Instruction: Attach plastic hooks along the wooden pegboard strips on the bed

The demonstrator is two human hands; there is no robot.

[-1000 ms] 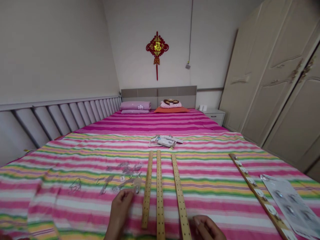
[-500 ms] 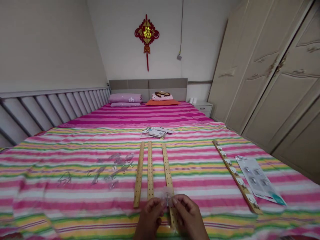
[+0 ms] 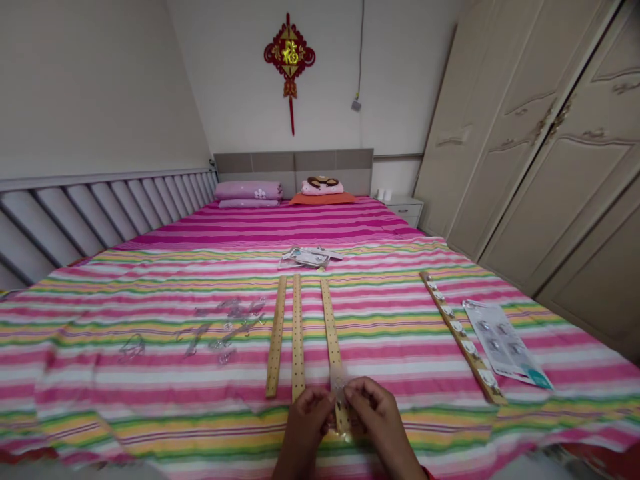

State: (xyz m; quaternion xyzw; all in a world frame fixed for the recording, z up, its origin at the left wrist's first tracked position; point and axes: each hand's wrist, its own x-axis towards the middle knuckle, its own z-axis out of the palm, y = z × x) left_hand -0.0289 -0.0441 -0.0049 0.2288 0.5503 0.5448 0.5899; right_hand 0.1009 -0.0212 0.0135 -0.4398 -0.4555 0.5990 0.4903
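My left hand [image 3: 306, 421] and my right hand [image 3: 379, 417] meet at the near end of the right-hand perforated wooden strip [image 3: 329, 320]. Between their fingertips is a small clear adhesive hook [image 3: 339, 387], pinched from both sides above the strip. Its fine detail is blurred. Two more perforated strips, a left one [image 3: 276, 340] and a middle one [image 3: 297, 327], lie alongside, the middle one running behind my left fingers. Farther left, several loose clear hooks [image 3: 229, 327] are scattered on the striped sheet [image 3: 165, 400].
At right lies a wooden strip with white hooks [image 3: 457, 328] beside a hook blister pack [image 3: 505, 340]. Some packaging [image 3: 310, 257] sits beyond the strips. A slatted rail [image 3: 115, 207] borders the bed's left side; a wardrobe [image 3: 540, 140] stands at right.
The view has tilted down a little, so the bed and the things on it appear higher. Both hands keep the clear hook pinched over the strip, with a slight shift of the fingers.
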